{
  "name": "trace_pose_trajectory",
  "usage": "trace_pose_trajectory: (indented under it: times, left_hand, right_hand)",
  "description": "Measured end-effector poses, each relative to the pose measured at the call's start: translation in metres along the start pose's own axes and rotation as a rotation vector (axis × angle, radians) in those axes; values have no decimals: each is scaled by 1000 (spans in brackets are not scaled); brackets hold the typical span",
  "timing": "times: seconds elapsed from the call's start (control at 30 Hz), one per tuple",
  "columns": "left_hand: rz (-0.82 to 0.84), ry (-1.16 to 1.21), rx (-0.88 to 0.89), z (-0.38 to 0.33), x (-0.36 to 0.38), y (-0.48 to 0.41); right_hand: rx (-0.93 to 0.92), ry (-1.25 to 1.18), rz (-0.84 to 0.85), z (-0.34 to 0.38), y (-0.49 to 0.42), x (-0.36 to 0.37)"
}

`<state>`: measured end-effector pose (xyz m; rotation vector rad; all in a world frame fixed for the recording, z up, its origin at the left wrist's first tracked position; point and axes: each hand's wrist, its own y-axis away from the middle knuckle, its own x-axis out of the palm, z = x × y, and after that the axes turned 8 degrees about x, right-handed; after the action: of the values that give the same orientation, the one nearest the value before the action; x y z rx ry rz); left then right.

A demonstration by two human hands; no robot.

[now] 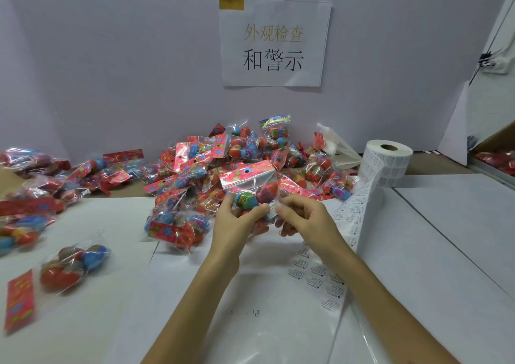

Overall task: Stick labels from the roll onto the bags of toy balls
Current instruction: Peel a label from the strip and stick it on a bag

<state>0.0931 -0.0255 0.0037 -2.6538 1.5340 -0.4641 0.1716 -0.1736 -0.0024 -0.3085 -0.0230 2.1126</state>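
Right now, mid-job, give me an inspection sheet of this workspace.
Surface: white sheets cover the table.
Job's things: held bag is lifted off the table, label on its lower part. Label roll stands upright at right, strip trailing toward the person. Pile of bags at the back.
Clutter: loose bags at left; white plastic bag beside the roll.
Hands: left hand and right hand both grip the held bag, right thumb at the label.
Cables: dark wire by a wall socket, upper right.
Surroundings: wall sign behind the pile.

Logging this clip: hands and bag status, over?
Left hand, right hand hold clear plastic bag of coloured toy balls. Small white label between fingertips. Nothing obstructing.
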Motion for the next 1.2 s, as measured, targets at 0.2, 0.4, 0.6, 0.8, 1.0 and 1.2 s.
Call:
trace_pose_trajectory:
  times: [0.2, 0.4, 0.6, 0.8, 1.0, 1.2]
  left_hand:
    - [-3, -23, 0, 1, 0, 0]
    - [4, -5, -3, 1, 0, -1]
    - [10, 5, -25, 1, 1, 1]
    - [2, 29, -18, 0, -2, 1]
    - [75, -27, -26, 0, 2, 1]
    - [63, -33, -59, 1, 0, 0]
  right_hand:
    - [0, 55, 14, -5, -1, 4]
    - [1, 56, 27, -5, -2, 1]
    - [3, 48, 16, -3, -2, 0]
    - [20, 5, 72, 0, 0, -1]
    - [47, -15, -18, -1, -2, -2]
    - [64, -44, 26, -1, -2, -3]
